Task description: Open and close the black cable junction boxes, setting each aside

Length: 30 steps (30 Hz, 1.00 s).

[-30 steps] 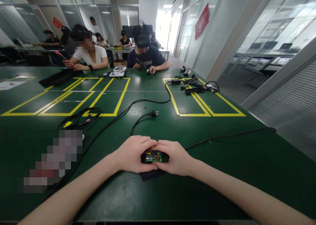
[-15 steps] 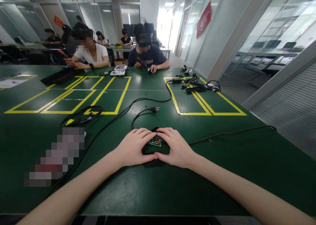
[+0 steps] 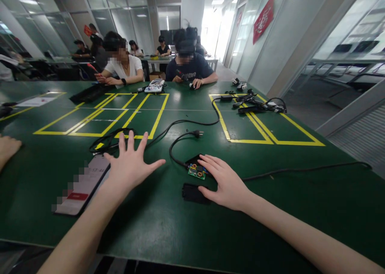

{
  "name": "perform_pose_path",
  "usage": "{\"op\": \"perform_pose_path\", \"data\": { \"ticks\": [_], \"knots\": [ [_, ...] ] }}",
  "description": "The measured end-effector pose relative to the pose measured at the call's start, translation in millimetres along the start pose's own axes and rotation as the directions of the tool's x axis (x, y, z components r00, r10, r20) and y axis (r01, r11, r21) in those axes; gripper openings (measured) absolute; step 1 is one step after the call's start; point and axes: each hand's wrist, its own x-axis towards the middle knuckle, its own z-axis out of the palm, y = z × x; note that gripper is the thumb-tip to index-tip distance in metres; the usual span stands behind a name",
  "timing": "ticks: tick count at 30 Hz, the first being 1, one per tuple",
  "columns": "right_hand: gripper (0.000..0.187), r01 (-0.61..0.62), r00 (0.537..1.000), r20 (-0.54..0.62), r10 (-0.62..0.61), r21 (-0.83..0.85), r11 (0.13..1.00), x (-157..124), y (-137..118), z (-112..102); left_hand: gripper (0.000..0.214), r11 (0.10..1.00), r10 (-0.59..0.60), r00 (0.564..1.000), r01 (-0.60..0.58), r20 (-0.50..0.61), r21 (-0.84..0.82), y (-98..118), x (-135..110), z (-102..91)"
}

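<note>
My left hand (image 3: pixel 128 164) is open with its fingers spread wide, beside a phone (image 3: pixel 81 188) and a coiled black cable (image 3: pixel 104 142). Whether it touches either cannot be told. My right hand (image 3: pixel 227 182) lies with fingers stretched out, its fingertips over the right side of a small green circuit board (image 3: pixel 196 172) with copper coils. Behind the board, part of a black casing (image 3: pixel 193 159) shows. In front of it, a black plastic cover (image 3: pixel 192 193) lies flat, its right end by my right thumb. A power cord with a plug (image 3: pixel 197 133) runs to the board.
A long black cord (image 3: pixel 192 122) crosses the green table (image 3: pixel 144 226). Adapters and cables (image 3: pixel 251 103) lie at the back right among yellow tape. Opposite, two people handle tools near a white device (image 3: pixel 155 86). Another person's hand (image 3: pixel 9 149) rests at the left edge.
My hands, earlier ringed around the board with thumbs meeting, have come apart. My left hand has moved left and spread its fingers. The view has turned left, bringing another person's hand into sight.
</note>
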Motion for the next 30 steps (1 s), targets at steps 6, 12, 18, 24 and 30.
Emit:
{"op": "perform_pose_path", "data": {
  "ticks": [6,12,18,24,30],
  "knots": [
    [0.072,-0.018,1.0,0.006,0.018,-0.016,1.0,0.9,0.8,-0.3,0.095,1.0,0.005,0.996,-0.006,0.089,0.009,-4.8,6.3,7.9],
    [0.082,0.008,1.0,-0.003,-0.008,-0.021,1.0,-1.0,4.8,4.6,0.063,0.866,0.463,0.847,-0.495,-0.259,-0.07,34.5,-2.3,20.4],
    [0.079,0.036,0.999,-0.006,-0.036,-0.033,0.999,0.6,5.6,3.8,0.043,0.587,0.749,0.64,-0.761,-0.171,-0.275,54.8,-8.9,38.9],
    [0.082,0.005,1.0,0.005,-0.004,-0.069,0.998,2.2,4.2,1.6,0.03,0.618,0.709,0.68,-0.727,-0.189,-0.298,56.1,-6.7,41.2],
    [0.089,-0.023,1.0,-0.01,0.021,-0.149,0.989,3.2,9.0,-2.0,0.022,0.594,0.738,0.661,-0.732,-0.138,-0.334,57.0,-8.4,41.4]
  ]
}}
